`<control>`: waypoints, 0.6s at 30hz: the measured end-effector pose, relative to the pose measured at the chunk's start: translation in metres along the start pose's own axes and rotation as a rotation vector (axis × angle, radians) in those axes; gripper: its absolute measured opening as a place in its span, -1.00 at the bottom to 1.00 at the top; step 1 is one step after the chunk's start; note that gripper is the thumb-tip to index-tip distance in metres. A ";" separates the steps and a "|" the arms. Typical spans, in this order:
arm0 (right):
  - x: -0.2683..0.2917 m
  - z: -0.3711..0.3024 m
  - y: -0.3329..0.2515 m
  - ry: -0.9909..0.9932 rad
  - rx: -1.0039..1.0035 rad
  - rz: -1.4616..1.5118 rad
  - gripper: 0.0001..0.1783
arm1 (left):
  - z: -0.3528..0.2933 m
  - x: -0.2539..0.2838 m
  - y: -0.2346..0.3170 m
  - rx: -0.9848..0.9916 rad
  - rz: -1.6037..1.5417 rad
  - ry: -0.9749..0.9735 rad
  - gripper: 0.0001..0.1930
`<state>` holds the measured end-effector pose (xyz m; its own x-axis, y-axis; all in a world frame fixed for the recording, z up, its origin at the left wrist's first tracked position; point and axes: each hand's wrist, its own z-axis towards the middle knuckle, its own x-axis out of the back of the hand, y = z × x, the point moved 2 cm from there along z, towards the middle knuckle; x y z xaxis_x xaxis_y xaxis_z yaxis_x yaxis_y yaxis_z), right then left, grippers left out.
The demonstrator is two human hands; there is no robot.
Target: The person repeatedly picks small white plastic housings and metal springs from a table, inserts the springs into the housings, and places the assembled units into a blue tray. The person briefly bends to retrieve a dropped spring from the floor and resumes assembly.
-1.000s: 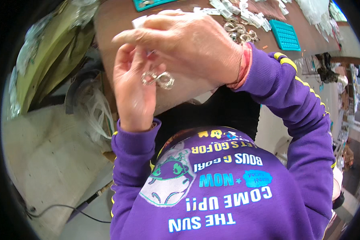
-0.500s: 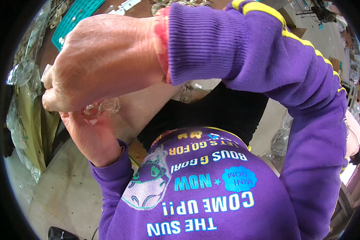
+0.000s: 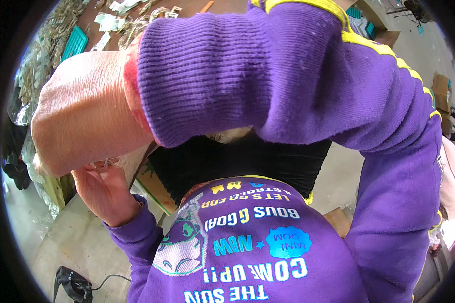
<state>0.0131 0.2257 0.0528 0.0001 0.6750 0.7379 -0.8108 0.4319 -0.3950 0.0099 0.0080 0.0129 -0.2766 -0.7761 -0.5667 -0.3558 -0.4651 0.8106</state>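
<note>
My right arm, in a purple sleeve, reaches across the upper part of the view. My right hand (image 3: 81, 111) is bent at the wrist with its back up and its fingers curled down, mostly hidden. Just below it my left hand (image 3: 103, 194) is turned palm up, its fingers tucked out of sight under the right hand. Between the two hands a bit of a clear, glossy strand (image 3: 106, 162) shows against the left palm. What the right fingertips pinch is covered by the hand itself.
On the brown table (image 3: 192, 9) lie bundles of beige cord (image 3: 136, 25), white paper pieces (image 3: 108, 21) and a teal tray (image 3: 76, 43). Clear plastic wrapping hangs at the left. A black bag (image 3: 73, 285) sits on the floor; cardboard boxes (image 3: 441, 91) stand at right.
Both hands have shifted left and lower in the view, the right one more. Less of the clear strand shows now. More of the table top has come into view.
</note>
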 end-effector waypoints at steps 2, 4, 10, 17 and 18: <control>0.002 -0.003 0.002 0.009 0.006 0.004 -0.82 | 0.001 -0.006 0.000 0.025 0.002 -0.062 -0.74; 0.004 -0.008 0.004 0.027 0.008 0.008 -0.82 | 0.004 -0.013 0.000 0.037 -0.028 -0.117 -0.73; 0.017 -0.031 0.008 0.087 -0.012 -0.013 -0.82 | 0.031 -0.036 0.006 0.027 0.097 -0.003 -0.67; 0.033 -0.061 0.008 0.140 -0.035 -0.045 -0.81 | 0.058 -0.069 0.004 0.111 0.081 0.041 -0.72; 0.035 -0.065 0.007 0.145 -0.039 -0.054 -0.81 | 0.059 -0.074 0.002 0.110 0.107 0.057 -0.73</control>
<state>0.0455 0.2909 0.0405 0.1300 0.7279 0.6733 -0.7841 0.4911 -0.3795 -0.0228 0.0890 0.0480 -0.2682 -0.8432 -0.4658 -0.4231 -0.3313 0.8433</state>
